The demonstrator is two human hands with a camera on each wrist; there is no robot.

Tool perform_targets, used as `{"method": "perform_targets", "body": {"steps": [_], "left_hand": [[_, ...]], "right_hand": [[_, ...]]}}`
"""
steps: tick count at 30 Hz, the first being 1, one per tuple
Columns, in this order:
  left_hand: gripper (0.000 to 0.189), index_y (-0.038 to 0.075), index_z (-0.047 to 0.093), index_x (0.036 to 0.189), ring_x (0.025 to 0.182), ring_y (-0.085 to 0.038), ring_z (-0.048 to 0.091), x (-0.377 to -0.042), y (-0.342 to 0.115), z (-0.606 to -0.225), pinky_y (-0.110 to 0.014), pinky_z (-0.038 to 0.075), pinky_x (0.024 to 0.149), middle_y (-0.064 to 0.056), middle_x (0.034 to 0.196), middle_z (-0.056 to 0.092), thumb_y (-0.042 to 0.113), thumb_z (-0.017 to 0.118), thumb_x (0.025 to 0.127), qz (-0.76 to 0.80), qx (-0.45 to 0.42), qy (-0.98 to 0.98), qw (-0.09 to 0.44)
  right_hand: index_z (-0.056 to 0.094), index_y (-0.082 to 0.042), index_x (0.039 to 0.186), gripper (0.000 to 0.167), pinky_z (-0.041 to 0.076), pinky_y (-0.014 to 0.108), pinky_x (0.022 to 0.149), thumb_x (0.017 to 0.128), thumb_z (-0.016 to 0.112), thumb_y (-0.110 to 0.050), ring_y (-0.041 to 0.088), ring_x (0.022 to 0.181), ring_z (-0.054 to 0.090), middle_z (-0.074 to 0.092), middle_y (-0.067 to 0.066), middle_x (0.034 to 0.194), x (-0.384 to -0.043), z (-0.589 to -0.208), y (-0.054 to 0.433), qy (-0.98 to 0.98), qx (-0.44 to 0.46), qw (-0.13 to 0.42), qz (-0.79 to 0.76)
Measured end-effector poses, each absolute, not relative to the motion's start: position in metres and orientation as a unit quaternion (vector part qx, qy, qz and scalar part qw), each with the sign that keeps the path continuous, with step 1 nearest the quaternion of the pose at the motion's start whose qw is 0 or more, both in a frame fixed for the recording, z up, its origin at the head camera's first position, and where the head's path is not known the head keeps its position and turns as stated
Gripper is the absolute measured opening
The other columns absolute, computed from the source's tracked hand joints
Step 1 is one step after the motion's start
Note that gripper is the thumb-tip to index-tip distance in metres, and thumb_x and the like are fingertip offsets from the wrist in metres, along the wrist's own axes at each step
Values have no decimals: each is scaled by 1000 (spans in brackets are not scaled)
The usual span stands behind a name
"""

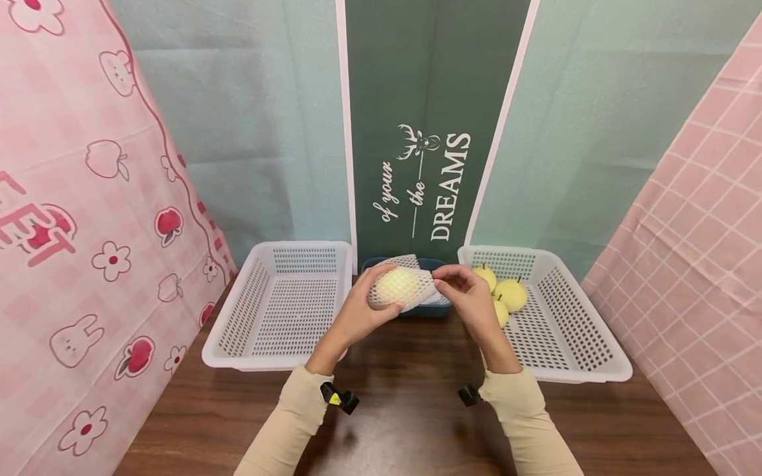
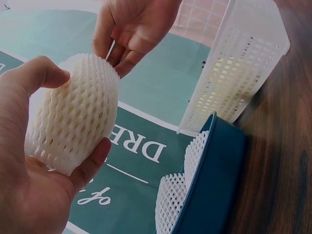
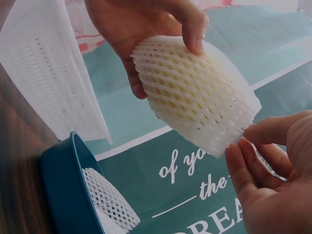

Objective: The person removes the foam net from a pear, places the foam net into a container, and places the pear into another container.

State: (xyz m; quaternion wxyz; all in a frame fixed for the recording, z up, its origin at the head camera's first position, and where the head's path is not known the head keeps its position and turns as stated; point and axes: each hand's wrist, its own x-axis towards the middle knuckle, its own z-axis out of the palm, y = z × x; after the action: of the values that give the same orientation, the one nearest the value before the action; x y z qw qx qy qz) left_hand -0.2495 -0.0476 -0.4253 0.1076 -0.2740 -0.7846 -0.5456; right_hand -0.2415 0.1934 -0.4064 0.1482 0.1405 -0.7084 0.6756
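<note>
A pale yellow pear [image 1: 397,285] sits inside a white foam net sleeve [image 3: 187,92]. My left hand [image 1: 364,306] grips the sleeved pear, with the thumb on one side and the fingers on the other. The sleeve's open end [image 3: 219,141] reaches past the fruit toward my right hand [image 1: 473,301]. There the thumb and fingertips of my right hand pinch the rim of the net. Both hands are raised above the table, in front of a dark blue bin [image 2: 214,180]. More foam net sleeves [image 2: 170,200] stick out of that bin.
On the left stands a white perforated basket [image 1: 223,337] with nothing seen in it. A similar white basket [image 1: 586,324] on the right holds several yellow pears [image 1: 510,295] near its left wall. Both rest on a dark wooden table [image 1: 411,396], with fabric hung behind and at the sides.
</note>
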Motion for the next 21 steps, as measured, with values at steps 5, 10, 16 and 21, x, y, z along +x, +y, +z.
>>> {"method": "perform_targets", "body": {"steps": [5,10,16,21], "left_hand": [[73,18,54,153,131,-26,55,-251,-47,-426,-47,46,109,-6,152,55,22,85,87,-545,-280,-783,108],[73,21,54,153,131,-23,56,-251,-47,-428,-46,46,110,-5,151,57,22,86,87,-542,-284,-784,109],[73,23,54,154,131,-24,56,-251,-47,-427,-48,45,111,-5,150,57,23,85,87,-541,-286,-783,110],[73,23,54,154,131,-24,56,-251,-46,-427,-49,45,112,-5,150,57,23,86,87,-540,-286,-783,113]], "right_hand": [[70,14,114,20,57,17,87,95,72,9,3,98,69,71,9,110,-240,-406,195,-728,153,156,650],[74,10,114,19,57,17,89,95,74,7,4,102,69,70,22,118,-237,-404,198,-746,164,149,628],[71,10,122,27,56,16,94,97,74,0,3,110,68,71,20,127,-236,-402,200,-757,166,108,622],[72,7,128,32,54,15,97,98,75,-3,-1,118,64,67,25,136,-238,-402,200,-775,160,86,605]]}}
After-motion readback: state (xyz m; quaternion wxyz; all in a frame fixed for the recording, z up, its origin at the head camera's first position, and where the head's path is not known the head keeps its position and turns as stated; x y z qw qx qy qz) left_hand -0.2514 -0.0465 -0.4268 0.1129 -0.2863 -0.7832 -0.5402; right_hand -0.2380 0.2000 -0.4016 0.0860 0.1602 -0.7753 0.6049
